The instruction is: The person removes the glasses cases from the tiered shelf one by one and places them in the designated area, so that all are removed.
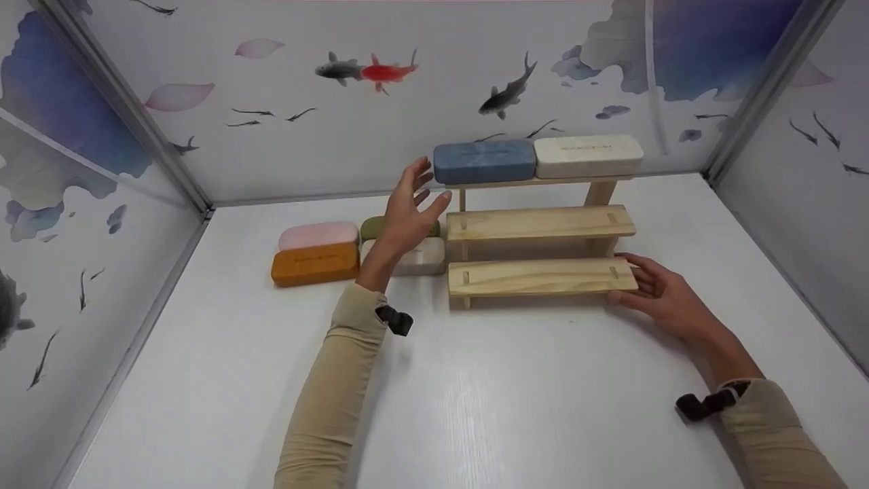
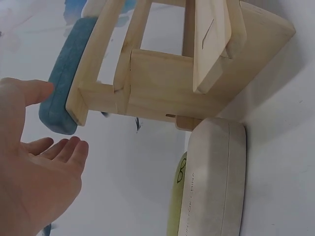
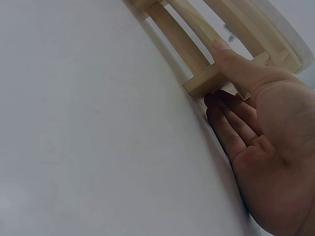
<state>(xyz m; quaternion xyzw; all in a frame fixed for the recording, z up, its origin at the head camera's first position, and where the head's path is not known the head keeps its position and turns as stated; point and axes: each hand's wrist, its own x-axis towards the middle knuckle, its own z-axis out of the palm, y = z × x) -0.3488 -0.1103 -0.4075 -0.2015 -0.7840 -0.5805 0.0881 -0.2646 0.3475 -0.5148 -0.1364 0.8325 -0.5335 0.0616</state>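
A three-tier wooden display rack (image 1: 543, 278) stands on the white table. On its top tier a blue glasses case (image 1: 484, 161) and a white glasses case (image 1: 589, 157) lie end to end. My left hand (image 1: 409, 219) is held up beside the blue case's left end, its fingers loosely bent and holding nothing. In the left wrist view the thumb is very near the blue case (image 2: 66, 73); whether it touches cannot be told. My right hand (image 1: 669, 302) grips the right end of the lowest tier, thumb at the front edge and fingers behind, partly hidden.
Left of the rack lie a pink case (image 1: 318, 235), an orange case (image 1: 316, 265), a green case (image 1: 371, 228) and a beige case (image 1: 426, 258). The left forearm passes in front of the beige and green ones. Printed panels (image 1: 434, 102) wall the table's back and sides.
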